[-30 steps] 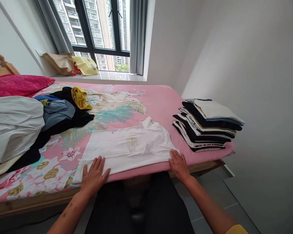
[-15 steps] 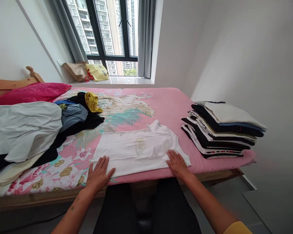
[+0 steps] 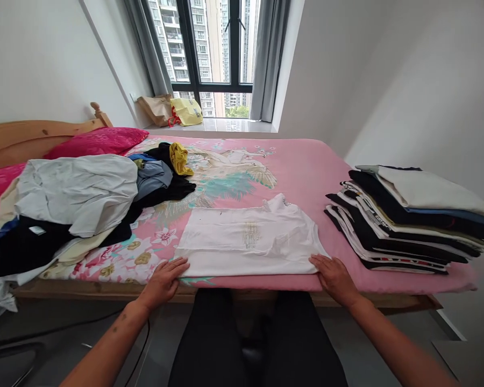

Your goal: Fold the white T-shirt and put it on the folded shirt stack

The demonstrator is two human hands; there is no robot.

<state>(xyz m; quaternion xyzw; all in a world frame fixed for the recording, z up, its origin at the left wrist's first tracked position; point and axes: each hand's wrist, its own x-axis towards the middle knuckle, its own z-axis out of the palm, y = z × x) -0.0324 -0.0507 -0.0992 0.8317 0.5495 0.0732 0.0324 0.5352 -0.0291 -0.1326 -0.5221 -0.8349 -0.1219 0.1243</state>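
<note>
A white T-shirt (image 3: 221,239) lies folded lengthwise on the bed, a small printed patch at its middle and its neckline toward the right. My left hand (image 3: 165,279) is closed at the near left corner of the shirt, fingers on top and the thumb mostly hidden. At the near right corner, my right hand (image 3: 335,277) grips the edge in the same way. Some creases show near the collar and upper chest.
A tall stack of folded clothes (image 3: 403,226) stands on the right of the bed. Loose clothes (image 3: 80,188) are heaped at left, before a red pillow (image 3: 100,141). The pink bedsheet (image 3: 306,161) spreads behind the shirt. Paper bags (image 3: 157,109) sit on the windowsill.
Both hands have gone from lying flat on the shirt to its near corners, farther apart, with fingers closing on the edge. The view has swung left, showing more of the clothes heap.
</note>
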